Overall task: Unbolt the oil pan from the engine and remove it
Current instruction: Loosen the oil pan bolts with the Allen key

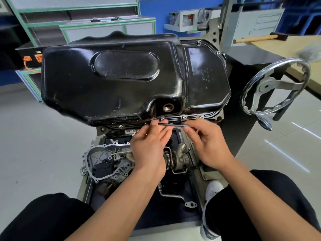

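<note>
The pan lies bolted on the engine, just above both hands. The left hand and right hand pinch a thin key at a flange bolt. I think the key should sit fully in the bolt before turning, or it may slip.

One oil pan, one thin tool, one left hand, one right hand, six bolts showing.

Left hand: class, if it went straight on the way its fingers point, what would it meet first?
Probably the bolted near rim of the glossy black metal oil pan, just beyond the left hand, which pinches a thin dark rod; depth is unclear.
</note>
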`<action>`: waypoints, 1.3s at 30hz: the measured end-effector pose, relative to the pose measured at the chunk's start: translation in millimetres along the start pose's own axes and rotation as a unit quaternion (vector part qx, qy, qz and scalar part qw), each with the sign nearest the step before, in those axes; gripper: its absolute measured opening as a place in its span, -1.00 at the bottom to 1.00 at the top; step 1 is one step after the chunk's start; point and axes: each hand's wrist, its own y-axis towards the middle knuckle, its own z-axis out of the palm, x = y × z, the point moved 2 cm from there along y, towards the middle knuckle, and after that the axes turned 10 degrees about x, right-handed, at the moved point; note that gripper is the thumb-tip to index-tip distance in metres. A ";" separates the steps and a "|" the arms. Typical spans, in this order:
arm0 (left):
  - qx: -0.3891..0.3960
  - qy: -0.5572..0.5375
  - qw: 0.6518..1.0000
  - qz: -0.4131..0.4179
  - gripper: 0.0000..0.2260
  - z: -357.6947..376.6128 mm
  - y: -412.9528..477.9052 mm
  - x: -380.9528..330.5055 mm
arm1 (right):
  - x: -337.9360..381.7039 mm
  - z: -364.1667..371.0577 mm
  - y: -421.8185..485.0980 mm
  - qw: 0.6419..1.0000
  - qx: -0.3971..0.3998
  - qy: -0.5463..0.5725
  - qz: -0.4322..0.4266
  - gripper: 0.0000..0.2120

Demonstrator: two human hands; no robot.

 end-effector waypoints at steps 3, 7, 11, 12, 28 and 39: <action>0.037 0.196 0.979 0.038 -0.82 -6.8 5.6 4.3 | -8.0 6.2 -11.4 0.995 0.085 0.015 0.049 -0.78; 0.101 0.522 0.834 0.148 -0.72 -10.1 7.7 8.7 | -0.4 27.9 -29.3 0.978 0.192 0.016 0.085 -0.67; 0.086 0.583 0.781 0.207 -0.76 -7.4 2.4 7.5 | 17.9 46.5 -32.5 0.975 0.178 0.069 0.114 -0.64; 0.082 0.584 0.779 0.211 -0.78 -7.9 2.7 5.9 | 22.3 50.9 -31.5 0.974 0.171 0.092 0.119 -0.67; 0.094 0.631 0.737 0.222 -0.78 -14.7 15.4 -7.3 | 47.3 91.2 -23.1 0.956 0.062 0.246 0.144 -0.60; 0.104 0.645 0.719 0.239 -0.78 -19.6 21.7 -15.5 | 54.7 110.1 -14.5 0.975 0.035 0.176 0.131 -0.68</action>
